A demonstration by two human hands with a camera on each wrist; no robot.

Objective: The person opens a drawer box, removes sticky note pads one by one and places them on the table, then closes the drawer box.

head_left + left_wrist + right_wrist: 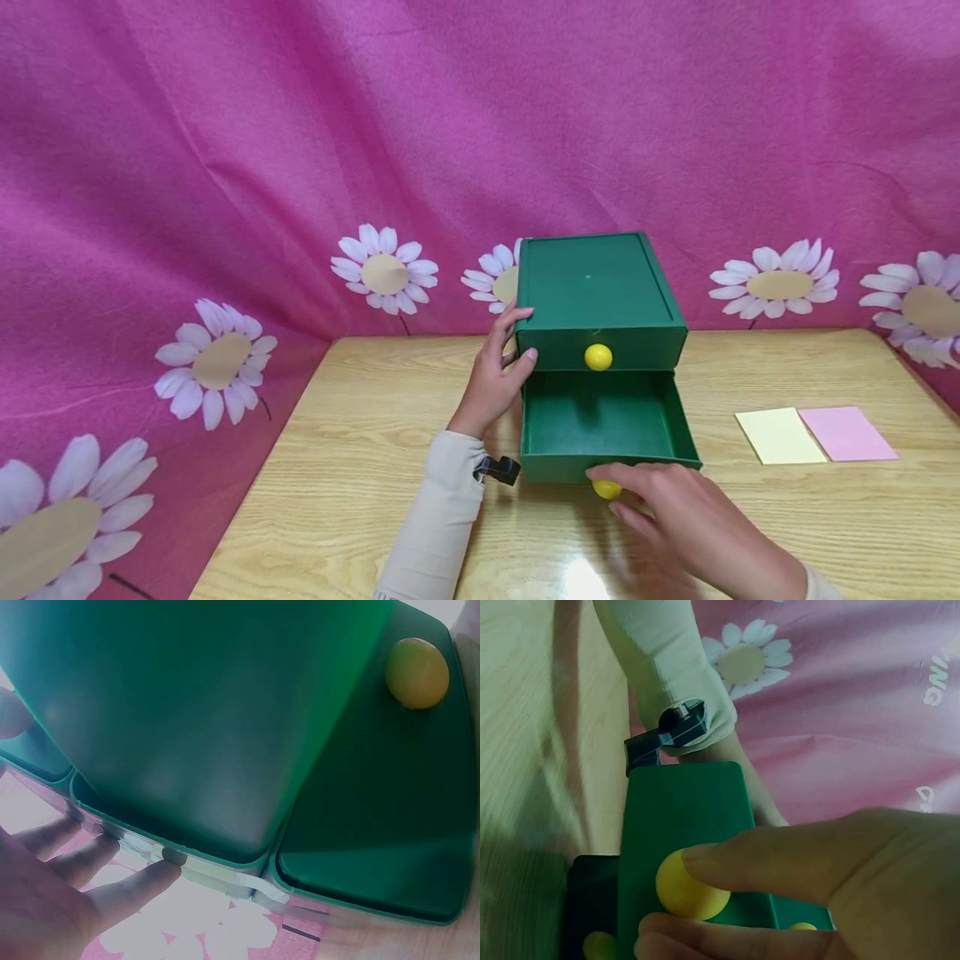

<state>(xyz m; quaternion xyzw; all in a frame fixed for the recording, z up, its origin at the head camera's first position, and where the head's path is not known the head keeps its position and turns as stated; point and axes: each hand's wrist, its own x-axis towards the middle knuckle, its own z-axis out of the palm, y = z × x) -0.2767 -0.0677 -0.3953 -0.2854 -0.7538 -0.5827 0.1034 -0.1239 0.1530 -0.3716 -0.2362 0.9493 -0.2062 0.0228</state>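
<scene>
A green drawer cabinet (588, 283) with yellow round knobs stands on the wooden table. Its middle drawer (551, 469) is pulled out, and the part of its floor in sight is bare. My right hand (686, 508) pinches that drawer's knob (690, 886) between thumb and fingers. Against the cabinet's left side, my left hand (491, 379) rests with fairly straight, spread fingers (135, 896), its thumb on the front edge. The top drawer, with a yellow knob (598, 357), is closed. In the left wrist view, the lowest drawer (375, 825) also sits closed.
To the right on the table (360, 433) lie a pale yellow note pad (780, 436) and a pink one (849, 433), side by side. A magenta cloth (480, 125) with white daisies hangs behind the table and along its left side.
</scene>
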